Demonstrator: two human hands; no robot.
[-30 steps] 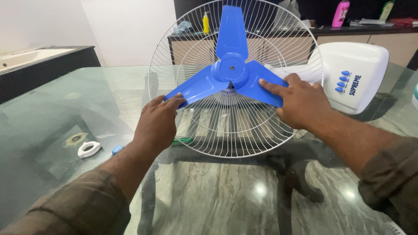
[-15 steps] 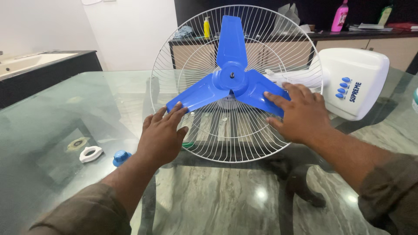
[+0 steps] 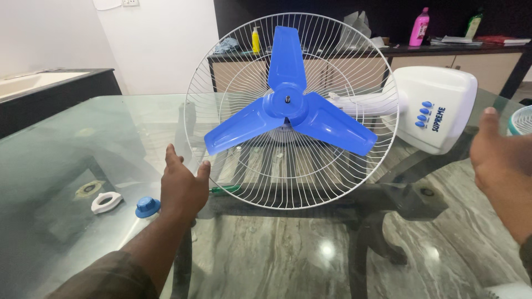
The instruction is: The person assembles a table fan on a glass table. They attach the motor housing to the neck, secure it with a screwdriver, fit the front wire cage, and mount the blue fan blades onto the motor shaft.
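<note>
Mid-frame on the glass-topped table [image 3: 83, 133], a white wire fan guard [image 3: 354, 182] with blue three-bladed plastic propeller [image 3: 288, 111]; left hand [image 3: 180, 188] open beside it, right hand [image 3: 499, 152] seemingly open, far right.

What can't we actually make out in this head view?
- Right hand: fingers run off the right edge, so whether it touches the round white object there is unclear; that object is cut off too.
- Fan motor, behind the blue blade hub: hidden.
- Green tool under the wire guard: partly covered by the left hand.
- Bottles on the back counter: too small to identify.
</note>
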